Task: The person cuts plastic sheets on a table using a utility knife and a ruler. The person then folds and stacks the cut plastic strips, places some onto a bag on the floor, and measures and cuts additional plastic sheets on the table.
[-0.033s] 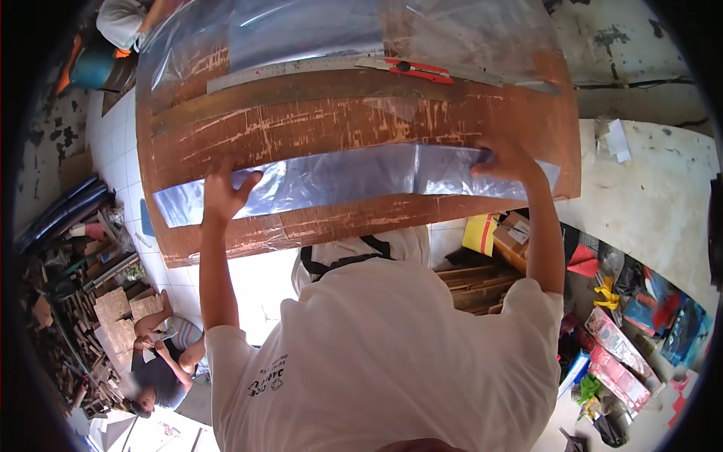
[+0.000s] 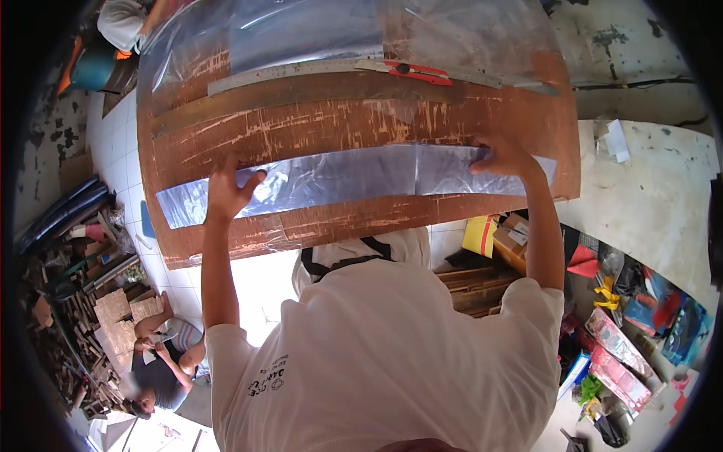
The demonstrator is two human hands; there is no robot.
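Observation:
A long strip of shiny, bluish clear plastic sheet (image 2: 339, 175) lies across the scratched brown board (image 2: 301, 218) in front of me, with a crease or seam right of its middle. My left hand (image 2: 228, 190) rests on its left part, thumb stretched away from the fingers, which reach over the far edge. Toward the right end, my right hand (image 2: 504, 160) lies on the strip, its thumb and fingers apart. Farther back lie a metal ruler (image 2: 301, 71) and a red utility knife (image 2: 418, 72) on top of it.
Larger clear plastic sheeting (image 2: 309, 30) covers the far part of the board. A pale table (image 2: 648, 173) stands to the right, with piled packages (image 2: 617, 361) below. At lower left, a person (image 2: 166, 361) sits near wood scraps (image 2: 71, 324). Another person's sleeve (image 2: 120, 22) shows at upper left.
The strip's left end and my left hand have shifted very slightly to the right. My right hand stays in nearly the same place.

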